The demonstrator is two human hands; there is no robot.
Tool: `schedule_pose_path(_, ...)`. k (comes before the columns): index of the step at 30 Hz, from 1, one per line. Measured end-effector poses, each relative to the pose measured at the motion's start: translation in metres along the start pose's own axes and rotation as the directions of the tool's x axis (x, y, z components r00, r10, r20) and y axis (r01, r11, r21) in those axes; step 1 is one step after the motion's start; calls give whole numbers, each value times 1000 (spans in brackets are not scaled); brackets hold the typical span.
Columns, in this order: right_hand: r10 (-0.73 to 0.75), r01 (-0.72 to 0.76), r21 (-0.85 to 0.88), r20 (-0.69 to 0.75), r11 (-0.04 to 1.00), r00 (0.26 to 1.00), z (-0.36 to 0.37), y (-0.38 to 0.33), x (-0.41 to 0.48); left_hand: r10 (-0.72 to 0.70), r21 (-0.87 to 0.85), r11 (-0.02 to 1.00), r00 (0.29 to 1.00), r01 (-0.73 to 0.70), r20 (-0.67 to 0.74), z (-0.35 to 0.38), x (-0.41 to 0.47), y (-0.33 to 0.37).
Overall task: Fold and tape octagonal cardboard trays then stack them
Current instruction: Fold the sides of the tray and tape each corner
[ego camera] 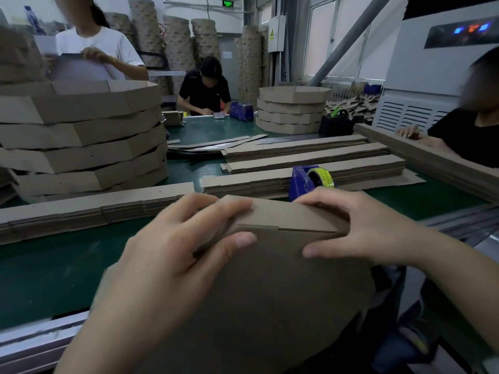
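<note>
Left hand [172,238] and right hand [359,233] pinch a brown cardboard tray's [270,279] folded rim; taping apparently pending; tall stack of finished brown octagonal trays [81,136] stands left.

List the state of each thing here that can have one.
cardboard tray, partly folded, one side wall bent up
left hand, grips the tray's wall
right hand, grips the tray's wall
tape dispenser, loaded with yellow-green tape, untouched
near tray stack, folded, piled unevenly
far tray stack, folded, piled
cardboard strips, flat, unfolded, in piles
</note>
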State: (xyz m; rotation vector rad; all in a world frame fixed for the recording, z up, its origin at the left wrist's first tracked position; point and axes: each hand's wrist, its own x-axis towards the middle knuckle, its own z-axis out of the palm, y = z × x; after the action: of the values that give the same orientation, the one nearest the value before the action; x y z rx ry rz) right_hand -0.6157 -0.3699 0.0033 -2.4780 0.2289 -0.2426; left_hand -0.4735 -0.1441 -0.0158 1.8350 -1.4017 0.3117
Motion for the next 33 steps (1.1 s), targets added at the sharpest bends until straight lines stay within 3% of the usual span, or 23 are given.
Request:
schedule_pose_path(4,-18,17,-21,-68,1000,998,-6,6,1,-32,-92,996,995,24,-94,8,-11,-5)
schedule_pose_path(9,-27,27,-6,-5,1000,1000,8,12,5,-123,-185,976,992,116,-29,19,-26,-19)
schedule_pose_path(12,-51,51,-10,-31,999,998,16,10,8,-70,-68,995,997,73,38,12,-16,-17)
schedule_pose_path(16,-110,111,-7,42,994,993,19,3,10,27,93,994,968,-52,248,12,10,5)
schedule_pose_path(18,-94,80,134,99,988,991,11,2,9,28,129,989,950,-71,312,15,16,10)
schedule_pose_path(20,-36,13,370,56,929,998,5,7,8,44,133,987,949,-89,311,18,15,12)
schedule_pose_path(24,21,31,379,-133,925,991,10,23,13,22,191,978,951,-85,310,17,13,13)
schedule_pose_path(26,87,61,443,-305,894,948,7,33,17,7,217,973,951,-78,309,18,13,12)
schedule_pose_path(28,194,16,399,-480,917,855,0,47,19,2,237,969,955,-76,297,19,15,14)
schedule_pose_path(31,326,-197,267,-635,943,700,-3,74,21,-13,262,963,959,-64,282,23,15,16)
schedule_pose_path(33,422,-332,264,-642,906,640,-2,90,20,-24,261,964,958,-53,285,24,14,18)
